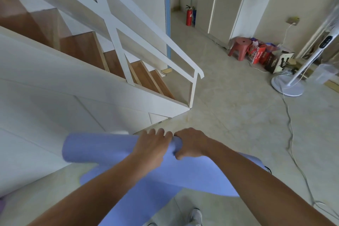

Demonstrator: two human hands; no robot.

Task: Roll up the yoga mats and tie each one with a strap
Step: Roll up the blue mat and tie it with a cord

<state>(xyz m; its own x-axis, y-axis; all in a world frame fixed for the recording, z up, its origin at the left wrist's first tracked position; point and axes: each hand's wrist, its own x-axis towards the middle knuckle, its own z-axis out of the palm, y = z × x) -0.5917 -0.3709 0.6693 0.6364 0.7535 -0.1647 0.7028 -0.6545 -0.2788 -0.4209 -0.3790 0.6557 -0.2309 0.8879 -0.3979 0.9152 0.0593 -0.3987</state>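
Head view: the left hand [152, 146] and right hand [190, 143] curl their fingers round the partly rolled blue yoga mat [95, 149], seemingly to hold the roll tight.

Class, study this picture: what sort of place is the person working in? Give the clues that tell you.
Probably the ground floor of a home: a white-railed wooden staircase, a tiled floor, and a standing fan near a red plastic stool.
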